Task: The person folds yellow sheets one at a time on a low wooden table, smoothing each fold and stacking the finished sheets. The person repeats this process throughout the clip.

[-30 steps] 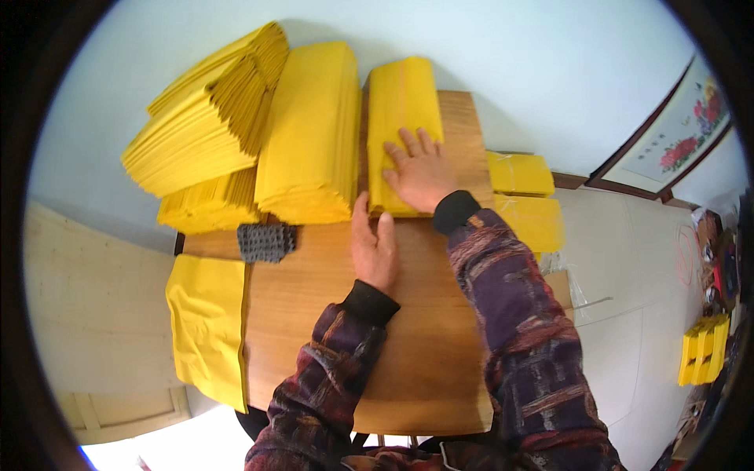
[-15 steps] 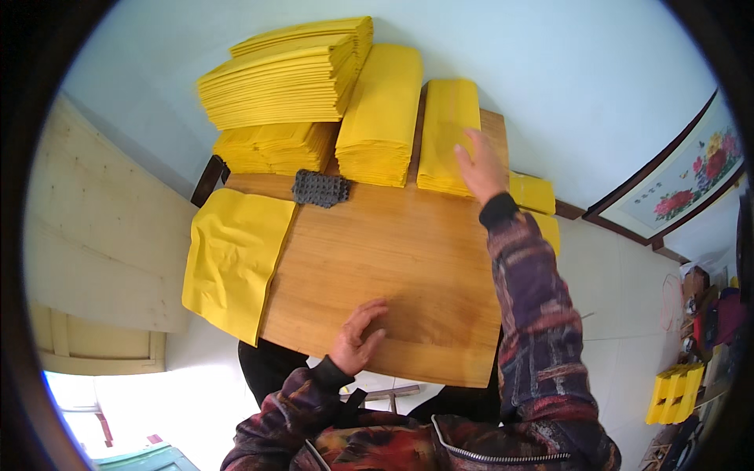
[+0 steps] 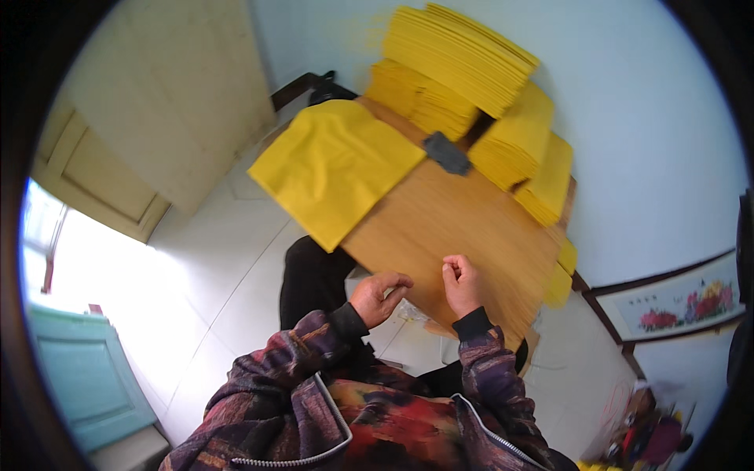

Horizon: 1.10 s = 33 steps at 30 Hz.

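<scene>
My left hand (image 3: 378,299) hovers at the near edge of the wooden table (image 3: 463,228), its fingers bent and a gap between thumb and fingers. It holds nothing. Close by on the right, my right hand (image 3: 462,284) is over the tabletop with its fingers curled in against the thumb, and nothing shows in it. Beyond my left hand a large, creased yellow sheet (image 3: 334,169) lies across the table's left side, overhanging the edge. A dark grey, bumpy pad (image 3: 447,152) rests at the far corner of that sheet.
Thick stacks of folded yellow sheets (image 3: 459,59) stand along the wall at the far side, with lower piles (image 3: 546,184) to their right. A framed flower picture (image 3: 679,302) is at the right. Left are a cream door (image 3: 102,173) and a teal cabinet (image 3: 90,365).
My right hand has drawn back from a yellow stack to near my left hand, and its fingers have curled. The view has turned left, so the table appears rotated.
</scene>
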### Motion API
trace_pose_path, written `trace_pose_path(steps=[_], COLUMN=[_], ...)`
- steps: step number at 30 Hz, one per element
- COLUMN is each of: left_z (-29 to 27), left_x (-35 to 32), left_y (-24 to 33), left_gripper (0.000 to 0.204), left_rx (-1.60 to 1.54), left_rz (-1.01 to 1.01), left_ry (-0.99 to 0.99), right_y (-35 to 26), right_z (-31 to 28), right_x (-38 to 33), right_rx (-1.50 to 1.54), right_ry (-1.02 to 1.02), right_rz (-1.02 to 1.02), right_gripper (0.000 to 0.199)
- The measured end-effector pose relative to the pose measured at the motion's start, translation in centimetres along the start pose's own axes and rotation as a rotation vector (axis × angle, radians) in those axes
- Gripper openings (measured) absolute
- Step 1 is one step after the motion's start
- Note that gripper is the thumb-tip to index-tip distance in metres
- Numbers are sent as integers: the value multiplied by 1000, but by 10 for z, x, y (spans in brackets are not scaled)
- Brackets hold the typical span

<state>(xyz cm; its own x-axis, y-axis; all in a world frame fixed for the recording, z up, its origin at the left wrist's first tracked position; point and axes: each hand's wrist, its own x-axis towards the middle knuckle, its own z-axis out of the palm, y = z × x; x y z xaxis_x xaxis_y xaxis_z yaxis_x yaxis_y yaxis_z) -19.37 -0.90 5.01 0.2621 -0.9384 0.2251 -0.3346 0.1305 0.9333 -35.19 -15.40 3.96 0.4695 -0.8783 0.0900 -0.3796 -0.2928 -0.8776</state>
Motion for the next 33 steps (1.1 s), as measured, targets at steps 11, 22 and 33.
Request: trace_pose_path(steps=[11,22,33], left_z=[-65,-76,-88], left_x=[-25,-27,-18], left_y=[-44,-53,-69], left_gripper=[9,13,10], left_rx=[92,99,56], left_rz=[-19,12,-81], left_ry=[557,571,676], right_y=[-75,-38,-3], right_z=[100,83,43], right_x=[32,80,218], right_rx=[-307,-282,-1110], right_ry=[-244,-169,48], right_rz=[-511,-249,-155], right_gripper=[11,15,37])
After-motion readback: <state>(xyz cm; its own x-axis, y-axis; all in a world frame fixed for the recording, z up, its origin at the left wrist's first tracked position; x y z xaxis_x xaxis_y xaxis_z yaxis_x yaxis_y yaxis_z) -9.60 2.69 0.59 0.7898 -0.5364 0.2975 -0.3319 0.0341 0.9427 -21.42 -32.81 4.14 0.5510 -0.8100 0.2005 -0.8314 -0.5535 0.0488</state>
